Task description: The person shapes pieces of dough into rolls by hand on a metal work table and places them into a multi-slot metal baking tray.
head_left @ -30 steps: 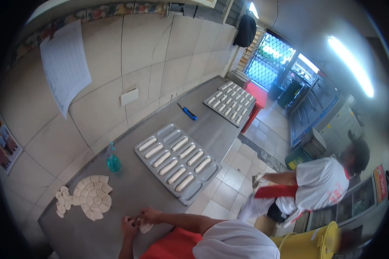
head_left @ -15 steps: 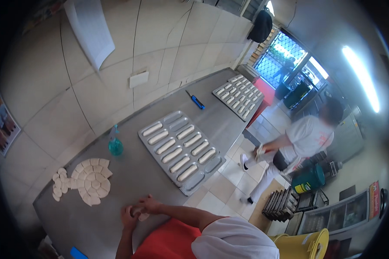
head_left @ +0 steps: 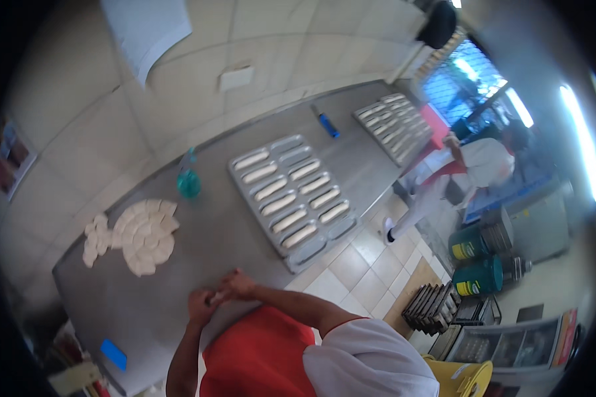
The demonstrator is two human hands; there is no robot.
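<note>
My left hand (head_left: 201, 304) and my right hand (head_left: 237, 284) meet at the near edge of the steel table (head_left: 132, 317), fingers closed on something small that they mostly hide. Portioned dough pieces (head_left: 142, 235) lie bunched together on my left, beside a small cluster of dough pieces (head_left: 97, 241). A turquoise spray bottle (head_left: 188, 182) stands near the wall. A ridged metal tray (head_left: 341, 228) holds several long dough logs. A blue scraper (head_left: 113, 354) lies at the near left end.
At the far end are another filled tray (head_left: 387, 129) and a blue-handled tool (head_left: 328, 124). A co-worker (head_left: 480, 162) in white walks beside the table toward the barred door. Green buckets (head_left: 477, 274), stacked metal pans (head_left: 430, 308) and a yellow bucket (head_left: 467, 380) stand on the right.
The co-worker has moved from the near right to the table's far end. My view has shifted, bringing the near-left scraper into sight. My hands stay together at the table's edge.
</note>
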